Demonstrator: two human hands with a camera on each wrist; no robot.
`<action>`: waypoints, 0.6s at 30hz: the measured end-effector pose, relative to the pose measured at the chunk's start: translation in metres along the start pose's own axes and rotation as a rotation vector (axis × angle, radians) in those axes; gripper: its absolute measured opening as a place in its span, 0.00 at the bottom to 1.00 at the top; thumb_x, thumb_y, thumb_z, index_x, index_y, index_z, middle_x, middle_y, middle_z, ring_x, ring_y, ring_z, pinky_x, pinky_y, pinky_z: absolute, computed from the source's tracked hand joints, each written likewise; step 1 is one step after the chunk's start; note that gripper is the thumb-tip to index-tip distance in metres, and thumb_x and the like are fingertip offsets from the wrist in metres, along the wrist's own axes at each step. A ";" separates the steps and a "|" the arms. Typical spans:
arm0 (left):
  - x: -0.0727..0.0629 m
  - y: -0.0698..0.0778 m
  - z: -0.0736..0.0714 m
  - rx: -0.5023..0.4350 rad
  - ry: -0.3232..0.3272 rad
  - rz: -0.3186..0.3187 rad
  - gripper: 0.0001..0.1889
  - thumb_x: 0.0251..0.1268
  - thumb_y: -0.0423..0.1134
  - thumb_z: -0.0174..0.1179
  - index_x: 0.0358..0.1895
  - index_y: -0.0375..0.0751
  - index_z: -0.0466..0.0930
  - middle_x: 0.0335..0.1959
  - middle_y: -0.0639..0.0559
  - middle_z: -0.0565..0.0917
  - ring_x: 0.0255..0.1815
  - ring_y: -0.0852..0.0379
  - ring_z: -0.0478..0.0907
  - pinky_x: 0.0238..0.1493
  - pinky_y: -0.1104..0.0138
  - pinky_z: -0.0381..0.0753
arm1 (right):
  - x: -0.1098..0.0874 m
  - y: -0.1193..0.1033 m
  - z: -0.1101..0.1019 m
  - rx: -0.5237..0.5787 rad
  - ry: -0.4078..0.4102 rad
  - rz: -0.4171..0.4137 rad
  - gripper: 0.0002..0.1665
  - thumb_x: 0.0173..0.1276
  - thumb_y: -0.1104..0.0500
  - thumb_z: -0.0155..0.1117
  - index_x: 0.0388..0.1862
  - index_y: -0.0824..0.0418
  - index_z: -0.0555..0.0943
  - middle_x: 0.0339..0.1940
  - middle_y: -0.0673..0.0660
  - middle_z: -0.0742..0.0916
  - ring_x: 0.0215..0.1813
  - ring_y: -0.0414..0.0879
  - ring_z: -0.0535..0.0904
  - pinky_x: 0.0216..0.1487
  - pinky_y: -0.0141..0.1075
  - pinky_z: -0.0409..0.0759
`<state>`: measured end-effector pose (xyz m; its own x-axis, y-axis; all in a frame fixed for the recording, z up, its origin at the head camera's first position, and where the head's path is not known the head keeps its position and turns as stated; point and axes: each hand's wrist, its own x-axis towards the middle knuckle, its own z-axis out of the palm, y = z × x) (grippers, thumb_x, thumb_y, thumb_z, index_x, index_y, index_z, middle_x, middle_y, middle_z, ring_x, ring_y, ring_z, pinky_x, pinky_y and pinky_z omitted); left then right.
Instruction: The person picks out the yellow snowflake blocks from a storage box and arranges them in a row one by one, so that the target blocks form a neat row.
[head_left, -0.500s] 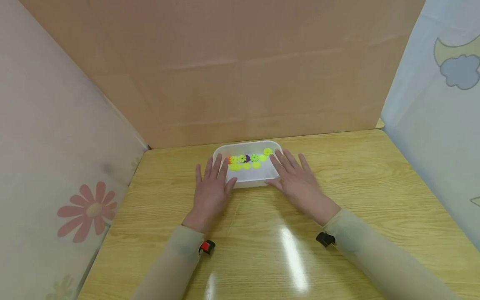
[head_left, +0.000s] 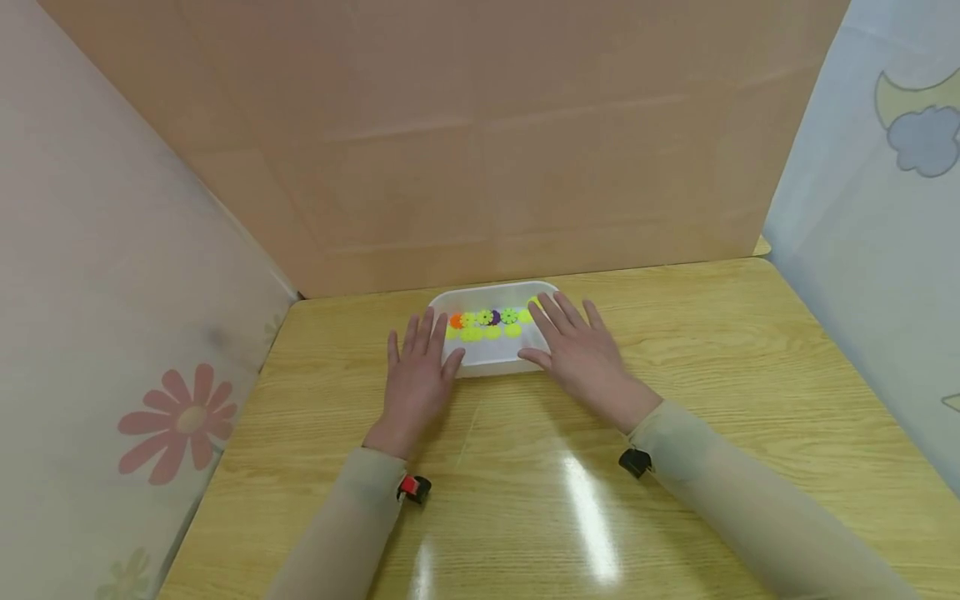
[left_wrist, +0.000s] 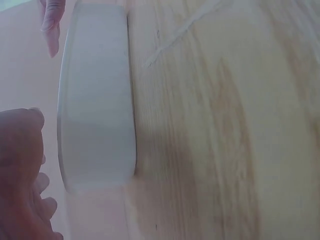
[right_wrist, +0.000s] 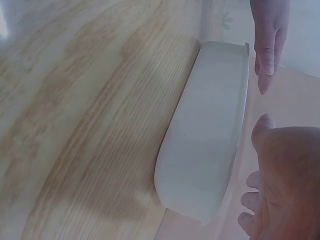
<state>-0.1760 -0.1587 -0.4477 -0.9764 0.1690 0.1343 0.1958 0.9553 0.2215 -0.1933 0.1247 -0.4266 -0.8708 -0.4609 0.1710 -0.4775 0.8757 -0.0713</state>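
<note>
A white plastic tray (head_left: 491,352) sits on the table, with small flower-shaped pieces in it: an orange one (head_left: 457,322), a purple one (head_left: 496,317), a green one (head_left: 510,316) and several yellow ones (head_left: 492,332). My left hand (head_left: 415,385), palm down with fingers extended, is at the tray's left end. Over the right end, my right hand (head_left: 590,360) spreads its fingers and covers part of a yellow piece. Both wrist views show the tray's outer wall (left_wrist: 95,105) with the hands above rim height, apart from it. Neither hand holds anything.
The wooden table (head_left: 360,350) carries the tray near its back edge. Behind stands a brown panel (head_left: 480,150). A pale wall with a printed flower (head_left: 180,421) is at the left, another with a moon and cloud (head_left: 926,142) at the right.
My right hand has shifted left, further over the tray. The left hand has drawn slightly left, and the orange piece shows more fully. The tray stays about where it was.
</note>
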 end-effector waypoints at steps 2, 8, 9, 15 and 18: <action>0.001 -0.001 0.001 -0.032 0.005 -0.010 0.39 0.92 0.61 0.42 0.93 0.46 0.47 0.93 0.46 0.45 0.93 0.42 0.37 0.88 0.41 0.28 | 0.001 0.000 0.000 -0.002 -0.008 0.001 0.49 0.88 0.32 0.52 0.92 0.60 0.58 0.92 0.63 0.60 0.92 0.60 0.50 0.88 0.65 0.46; 0.007 -0.007 0.005 -0.134 0.022 -0.044 0.38 0.93 0.59 0.42 0.92 0.44 0.48 0.93 0.43 0.47 0.93 0.41 0.41 0.89 0.41 0.35 | 0.006 0.002 0.002 0.020 -0.041 0.016 0.50 0.88 0.32 0.51 0.92 0.61 0.56 0.93 0.62 0.58 0.92 0.60 0.47 0.88 0.64 0.43; 0.008 -0.008 0.006 -0.155 0.025 -0.049 0.38 0.94 0.58 0.42 0.92 0.43 0.48 0.93 0.43 0.47 0.93 0.41 0.41 0.89 0.41 0.35 | 0.006 0.002 0.002 0.023 -0.041 0.017 0.50 0.88 0.32 0.51 0.92 0.61 0.57 0.93 0.62 0.58 0.92 0.60 0.48 0.88 0.64 0.44; 0.012 -0.012 0.009 -0.271 0.063 -0.067 0.36 0.94 0.55 0.43 0.92 0.41 0.50 0.92 0.41 0.49 0.92 0.40 0.43 0.89 0.42 0.36 | 0.007 0.004 0.004 0.028 -0.049 0.021 0.49 0.89 0.33 0.51 0.92 0.62 0.57 0.92 0.63 0.58 0.92 0.61 0.48 0.88 0.65 0.45; 0.014 -0.014 0.010 -0.310 0.066 -0.087 0.36 0.94 0.55 0.43 0.92 0.41 0.50 0.93 0.41 0.48 0.92 0.41 0.43 0.89 0.43 0.37 | 0.008 0.005 0.006 0.038 -0.066 0.025 0.49 0.89 0.32 0.50 0.92 0.61 0.56 0.93 0.63 0.57 0.92 0.60 0.46 0.88 0.65 0.43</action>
<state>-0.1931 -0.1672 -0.4585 -0.9848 0.0640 0.1617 0.1398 0.8442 0.5175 -0.2037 0.1248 -0.4313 -0.8879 -0.4481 0.1037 -0.4581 0.8818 -0.1120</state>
